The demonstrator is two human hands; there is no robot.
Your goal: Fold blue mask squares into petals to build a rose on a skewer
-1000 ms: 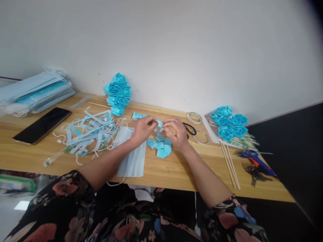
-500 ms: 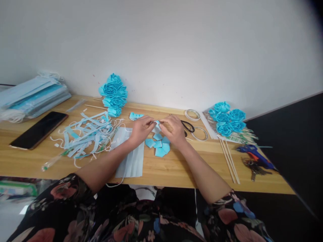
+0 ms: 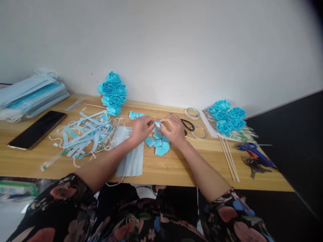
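Observation:
Between my two hands is a small light-blue petal piece, its top edge folded or rolled. My left hand pinches its left end, and my right hand pinches the right end. Just below them on the table lie several loose blue petal pieces. Behind my left hand sits a strip of blue pieces. A pleated face mask lies partly under my left forearm. Black-handled scissors are partly hidden behind my right hand.
Blue flowers stand in bunches at the left and right. Cut strips and ear loops, a phone and a mask stack fill the left. Tape rolls, sticks, a glue gun and keys lie right.
The petal piece's top edge now looks flatter and more stretched between my fingers. Both hands stay in nearly the same place, and the view has shifted slightly.

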